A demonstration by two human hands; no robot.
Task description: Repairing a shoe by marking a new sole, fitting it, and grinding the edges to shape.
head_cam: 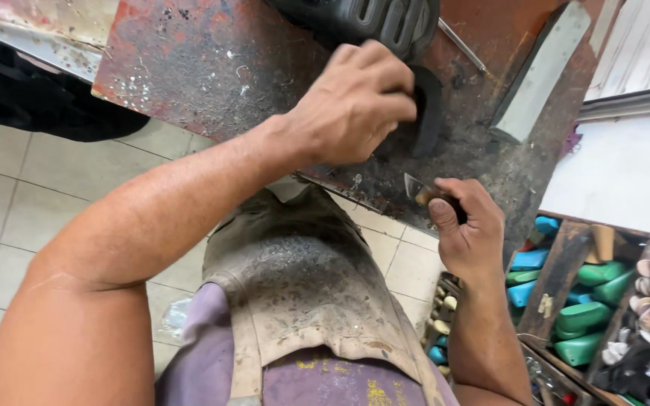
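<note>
Left hand (351, 105) fingers pressing black heel piece (424, 113) on workbench (212, 68), right hand (468, 233) fingers gripping knife (417, 189)

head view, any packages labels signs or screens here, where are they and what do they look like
None in view: no package, label, sign or screen shows.
The left hand presses a black curved piece onto the rusty red worktop.
The right hand grips a small knife at the worktop's edge.
Blue and green shoe lasts fill a wooden rack at lower right.
</note>
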